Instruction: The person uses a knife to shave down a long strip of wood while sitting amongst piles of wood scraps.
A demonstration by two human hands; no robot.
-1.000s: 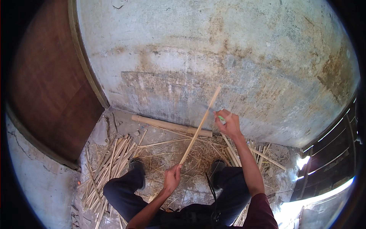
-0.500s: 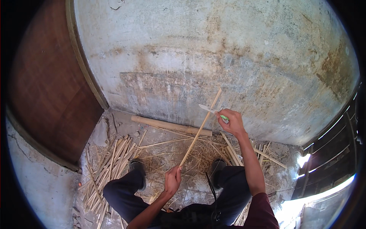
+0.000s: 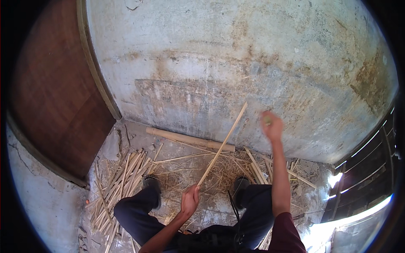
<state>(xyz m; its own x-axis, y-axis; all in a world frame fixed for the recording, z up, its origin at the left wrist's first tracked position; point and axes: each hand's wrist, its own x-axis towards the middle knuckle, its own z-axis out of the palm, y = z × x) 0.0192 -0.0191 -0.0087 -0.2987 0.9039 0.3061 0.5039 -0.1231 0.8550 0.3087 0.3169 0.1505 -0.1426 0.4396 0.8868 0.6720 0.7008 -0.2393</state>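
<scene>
My left hand is closed around the lower end of a slim bamboo strip, which slants up and to the right toward the wall. To the right of the strip's upper end, and apart from it, my right hand is closed on a knife. Only a bit of its green handle shows, since motion smears the hand and the blade cannot be made out. A small curled shaving hangs in the air between the strip and this hand.
A heap of bamboo strips lies left of my legs, with more strips beyond my right foot. A bamboo pole rests along the stained wall. Shavings litter the floor. A brown door stands at left.
My right hand has moved up and to the right with the knife, off the strip. A shaving has come loose. My left hand and the bamboo strip have hardly moved.
</scene>
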